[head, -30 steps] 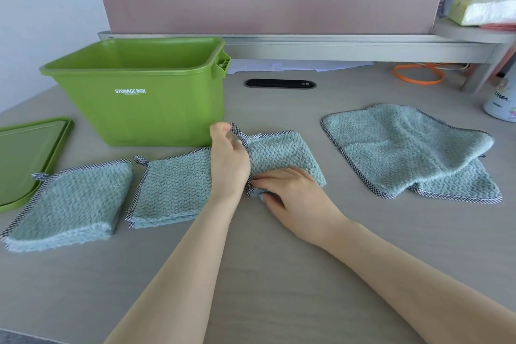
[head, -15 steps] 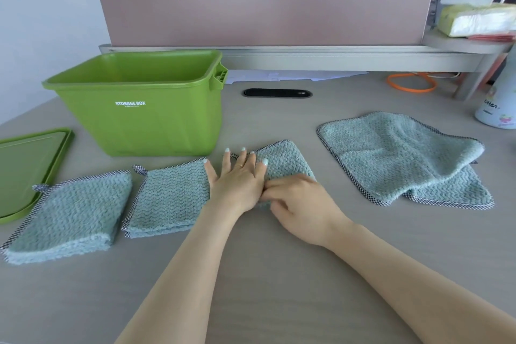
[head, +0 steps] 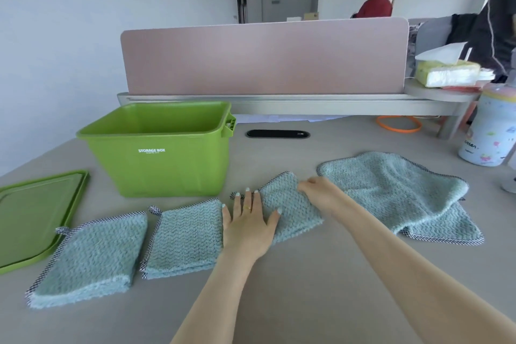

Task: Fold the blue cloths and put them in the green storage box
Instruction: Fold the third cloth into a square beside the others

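The green storage box [head: 156, 167] stands open at the back left of the desk. Three folded blue cloths lie in a row in front of it: one at the left [head: 89, 257], one in the middle [head: 184, 234], one on the right [head: 290, 204]. My left hand [head: 248, 223] lies flat, fingers spread, on the left part of the right folded cloth. My right hand [head: 321, 193] rests on that cloth's right edge with fingers curled. Further right is an unfolded blue cloth pile [head: 399, 190].
The box's green lid [head: 30, 215] lies flat at the far left. A pink divider [head: 262, 58] closes the back. A patterned cup [head: 491, 131], an orange ring [head: 399, 123] and a tissue pack [head: 446, 71] are at the right. A person stands far behind.
My left hand went from pinching the cloth's corner to lying flat on it. My right hand slid from the cloth's front to its right edge. The camera tilted up.
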Demonstrator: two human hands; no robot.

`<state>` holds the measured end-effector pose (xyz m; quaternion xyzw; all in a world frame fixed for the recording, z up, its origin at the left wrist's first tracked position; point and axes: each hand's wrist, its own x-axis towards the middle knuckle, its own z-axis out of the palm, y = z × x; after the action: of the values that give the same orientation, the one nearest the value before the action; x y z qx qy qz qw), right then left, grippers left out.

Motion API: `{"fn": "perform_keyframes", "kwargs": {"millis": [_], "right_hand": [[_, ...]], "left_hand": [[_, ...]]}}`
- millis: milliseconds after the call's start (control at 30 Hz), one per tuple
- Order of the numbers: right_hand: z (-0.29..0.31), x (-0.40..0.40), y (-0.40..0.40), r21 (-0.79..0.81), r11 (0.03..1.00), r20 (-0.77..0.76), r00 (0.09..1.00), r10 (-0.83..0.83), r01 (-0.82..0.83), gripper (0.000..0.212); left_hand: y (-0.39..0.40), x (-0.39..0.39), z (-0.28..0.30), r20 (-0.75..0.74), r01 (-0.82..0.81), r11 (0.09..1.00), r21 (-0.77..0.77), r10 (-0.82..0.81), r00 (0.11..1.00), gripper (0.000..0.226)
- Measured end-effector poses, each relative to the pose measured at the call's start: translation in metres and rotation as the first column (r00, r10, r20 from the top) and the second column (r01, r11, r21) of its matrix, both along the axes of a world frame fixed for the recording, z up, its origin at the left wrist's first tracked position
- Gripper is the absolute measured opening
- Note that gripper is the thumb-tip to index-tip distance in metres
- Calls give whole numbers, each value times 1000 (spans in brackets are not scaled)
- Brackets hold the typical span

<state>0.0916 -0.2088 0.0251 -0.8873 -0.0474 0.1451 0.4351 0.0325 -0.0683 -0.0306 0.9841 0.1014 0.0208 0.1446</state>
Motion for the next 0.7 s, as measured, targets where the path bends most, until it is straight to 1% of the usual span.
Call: {"fn": "perform_keyframes", "kwargs": {"millis": [33, 67, 100, 133, 167, 200, 233, 267, 300, 333, 367, 400, 433, 467, 500, 567, 600, 633, 667, 700], "right_hand": [[6, 0, 1, 57, 998, -27, 1000, 3, -2, 20], [12, -3, 3, 123, 992, -61, 998, 4, 3, 17], [16, -4, 3, 206, 978, -87, 996, 1, 17, 16], [23, -8, 3, 279, 960, -112, 994, 3, 28, 16], [29, -12, 4, 353, 935, -134, 991, 9, 39, 17], [36, -15, 5, 407, 913, -143, 989, 21, 39, 18], [44, -20, 8, 462, 886, -143, 989, 37, 34, 18], [50, -23, 10, 504, 864, -130, 990, 61, 13, 18], [57, -27, 14, 550, 835, -124, 989, 83, -1, 18], [61, -28, 17, 582, 813, -114, 987, 111, -24, 19], [64, -31, 23, 610, 792, -110, 984, 138, -43, 20], [64, -32, 28, 630, 774, -107, 981, 164, -61, 20], [66, -36, 35, 652, 754, -113, 975, 191, -72, 20], [64, -37, 41, 665, 743, -115, 971, 211, -83, 18], [63, -40, 47, 672, 737, -126, 970, 209, -72, 15], [55, -42, 60, 667, 744, -136, 975, 173, -39, 11], [48, -43, 66, 655, 755, -128, 980, 153, -33, 12], [42, -45, 71, 622, 781, -95, 985, 147, -57, 12], [33, -46, 77, 565, 817, -37, 986, 165, -115, 16], [26, -49, 83, 513, 838, 2, 977, 214, -184, 29]], "left_hand": [[1, 0, -2, 43, 6, 997, -72, -2, 999, 65], [-1, -2, 2, 117, 24, 982, -186, -2, 993, 60], [-1, -2, 3, 265, 70, 944, -323, 19, 964, 55], [-2, -5, 9, 399, 105, 906, -411, 75, 914, 49], [-1, -2, 9, 494, 128, 862, -491, 154, 856, 46], [-2, -5, 17, 424, 96, 756, -647, 253, 870, 47], [0, -4, 23, 276, 46, 569, -821, 326, 904, 52], [2, -5, 26, 122, -4, 358, -934, 330, 936, 55], [7, -5, 26, 27, -27, 167, -986, 312, 950, 53], [13, -8, 30, -47, -50, 4, -999, 281, 959, 47], [19, -14, 35, -104, -75, -128, -989, 242, 965, 42], [26, -20, 41, -133, -99, -178, -979, 193, 972, 40], [34, -27, 46, -152, -117, -196, -974, 172, 973, 40], [43, -34, 48, -142, -114, -169, -979, 168, 976, 40], [53, -39, 49, -129, -102, -165, -981, 162, 978, 38], [72, -48, 56, -109, -88, -100, -991, 233, 966, 31], [81, -51, 58, -96, -88, -40, -995, 274, 957, 27], [89, -55, 61, -93, -102, 12, -995, 311, 946, 22], [97, -58, 62, -88, -115, 53, -992, 355, 931, 19], [102, -62, 65, -90, -127, 71, -989, 392, 916, 18]]}}
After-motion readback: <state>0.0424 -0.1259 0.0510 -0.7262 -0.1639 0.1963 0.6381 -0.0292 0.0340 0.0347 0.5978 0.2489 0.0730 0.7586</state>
